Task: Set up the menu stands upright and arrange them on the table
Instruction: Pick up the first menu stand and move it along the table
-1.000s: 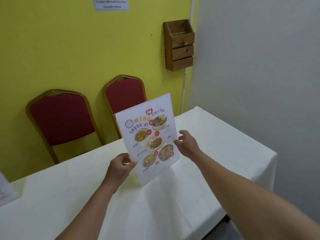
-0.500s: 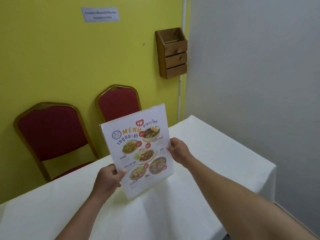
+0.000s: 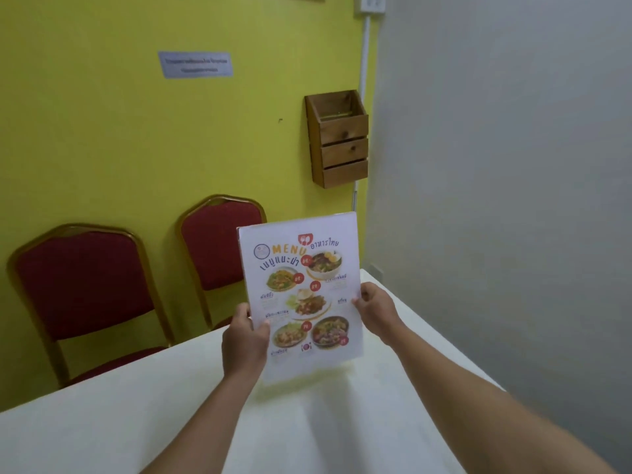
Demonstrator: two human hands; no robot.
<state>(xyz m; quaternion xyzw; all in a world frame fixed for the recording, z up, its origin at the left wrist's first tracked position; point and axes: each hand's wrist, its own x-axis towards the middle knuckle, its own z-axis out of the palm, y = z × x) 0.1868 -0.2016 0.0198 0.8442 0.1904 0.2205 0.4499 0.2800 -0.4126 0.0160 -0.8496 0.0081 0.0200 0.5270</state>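
Holding one menu stand (image 3: 301, 295) between both hands, the person stands at the near side of the desk (image 3: 136, 415), which is covered by a white cloth.

Head view:

1. Left hand (image 3: 244, 343): its grip is closed on the lower left edge of the stand, thumb across the printed front, fingers behind.
2. Right hand (image 3: 374, 309): its grip is closed on the right edge at about mid-height, fingertips pinching the sheet.
3. Stand position: it is close to upright, printed face toward the person, tilted slightly to one side. It sits over the far right part of the desk, near the corner where the yellow wall meets the grey wall (image 3: 496, 165). The lower edge is blurred; whether it touches the cloth or hangs just above it cannot be told.
4. Surroundings: two red chairs (image 3: 85, 285) stand against the yellow wall behind the desk, and a wooden wall box (image 3: 338, 138) hangs above them to the right.

Progress, as a judgement: the current stand is raised but not yet released, so its placement is unfinished. No other stand shows in this view, so how many are already arranged or remain cannot be stated. Remaining for this one: settle the base on the cloth, square it, and let go.
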